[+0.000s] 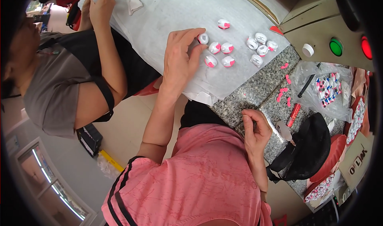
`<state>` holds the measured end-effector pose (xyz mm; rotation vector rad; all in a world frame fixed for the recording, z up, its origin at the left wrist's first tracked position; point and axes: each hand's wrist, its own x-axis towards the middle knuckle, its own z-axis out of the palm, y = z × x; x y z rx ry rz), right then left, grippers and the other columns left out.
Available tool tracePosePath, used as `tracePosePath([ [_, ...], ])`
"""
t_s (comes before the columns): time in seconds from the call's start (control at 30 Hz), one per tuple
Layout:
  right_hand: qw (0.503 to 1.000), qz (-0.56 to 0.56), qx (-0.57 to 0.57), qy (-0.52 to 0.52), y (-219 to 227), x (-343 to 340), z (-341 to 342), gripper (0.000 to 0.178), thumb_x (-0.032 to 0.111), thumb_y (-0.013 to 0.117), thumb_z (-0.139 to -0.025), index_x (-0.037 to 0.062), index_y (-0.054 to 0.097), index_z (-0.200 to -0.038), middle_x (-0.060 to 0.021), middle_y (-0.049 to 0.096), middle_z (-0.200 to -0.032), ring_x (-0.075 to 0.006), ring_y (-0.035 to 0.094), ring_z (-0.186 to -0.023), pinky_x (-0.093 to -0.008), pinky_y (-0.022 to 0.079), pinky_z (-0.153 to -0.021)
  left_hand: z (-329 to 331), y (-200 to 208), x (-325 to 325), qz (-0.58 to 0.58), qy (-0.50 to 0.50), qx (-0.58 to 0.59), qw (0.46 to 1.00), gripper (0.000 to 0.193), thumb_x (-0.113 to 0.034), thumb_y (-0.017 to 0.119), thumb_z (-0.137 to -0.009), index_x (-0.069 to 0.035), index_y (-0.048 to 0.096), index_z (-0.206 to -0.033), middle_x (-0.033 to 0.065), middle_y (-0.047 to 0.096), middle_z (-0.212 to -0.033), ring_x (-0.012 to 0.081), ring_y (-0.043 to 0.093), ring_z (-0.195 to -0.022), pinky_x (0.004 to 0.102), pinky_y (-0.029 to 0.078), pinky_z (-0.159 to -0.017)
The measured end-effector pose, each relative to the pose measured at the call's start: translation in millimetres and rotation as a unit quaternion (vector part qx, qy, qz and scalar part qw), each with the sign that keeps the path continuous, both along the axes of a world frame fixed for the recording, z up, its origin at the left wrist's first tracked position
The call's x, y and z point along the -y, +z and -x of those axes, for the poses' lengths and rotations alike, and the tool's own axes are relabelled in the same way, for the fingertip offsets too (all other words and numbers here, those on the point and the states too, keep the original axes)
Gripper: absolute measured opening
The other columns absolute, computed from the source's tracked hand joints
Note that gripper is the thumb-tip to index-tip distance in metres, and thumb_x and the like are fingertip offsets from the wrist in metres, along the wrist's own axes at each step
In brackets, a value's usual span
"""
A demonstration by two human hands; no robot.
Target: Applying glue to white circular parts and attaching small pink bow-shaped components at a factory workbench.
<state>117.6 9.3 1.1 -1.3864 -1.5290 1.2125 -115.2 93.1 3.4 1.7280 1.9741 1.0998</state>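
My left hand (178,60) is over the white sheet (159,16), with thumb and fingers closed around a small white egg-shaped piece (203,38). Beside it lie several similar white pieces with pink bow-shaped parts (227,48). A second cluster of white pieces (262,50) sits to the right, near the sheet's corner; pink shows on some of them. My right hand (256,131) is at the near edge of the granite counter (243,100), its fingers curled with thumb and fingertips together. Whatever may be between those fingertips is too small to make out.
Loose pink bow-shaped pieces (284,90) and a red tube (294,115) lie on the granite. A clear plastic bag of coloured pieces (329,88) and a black mesh item (309,146) are at right. A panel with a green button (336,47) stands behind. A co-worker (60,82) sits at left.
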Motion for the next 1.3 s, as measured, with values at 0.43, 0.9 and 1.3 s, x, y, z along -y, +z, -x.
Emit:
tracePosePath([
  [0.43, 1.0, -0.015, 0.015, 0.003, -1, -1, 1, 0.01, -0.001, 0.057, -0.082, -0.0021, 0.061, -0.091, -0.0088, 0.06, -0.086, -0.0128, 0.055, -0.076, -0.022, 0.043, -0.066, -17, 5, 11, -0.078, 0.03, 0.167, 0.982, 0.028, -0.004, 0.074, -0.066, -0.002, 0.061, -0.091, -0.0003, 0.061, -0.082, 0.0058, 0.045, -0.066, 0.0206, 0.036, -0.059],
  [0.9, 0.997, -0.065, -0.021, -0.038, 16, -7, 4, 0.015, -0.003, 0.061, -0.077, -0.0021, 0.061, -0.093, -0.0104, 0.06, -0.091, -0.0142, 0.055, -0.078, -0.0231, 0.044, -0.066, -55, 30, 28, 0.017, -0.071, 0.543, 0.837, 0.027, -0.003, 0.07, -0.073, 0.001, 0.059, -0.097, 0.0056, 0.063, -0.08, 0.0095, 0.058, -0.07, 0.0201, 0.044, -0.056],
  [1.3, 0.975, -0.221, 0.002, -0.013, 44, -35, 15, 0.033, -0.003, 0.066, -0.071, -0.0015, 0.059, -0.104, -0.0143, 0.056, -0.105, -0.0178, 0.055, -0.086, -0.0249, 0.046, -0.066, -79, 27, 53, 0.156, -0.177, 0.649, 0.723, 0.029, -0.015, 0.053, -0.089, 0.004, 0.056, -0.111, 0.0094, 0.063, -0.087, 0.0128, 0.061, -0.074, 0.0222, 0.048, -0.06],
])
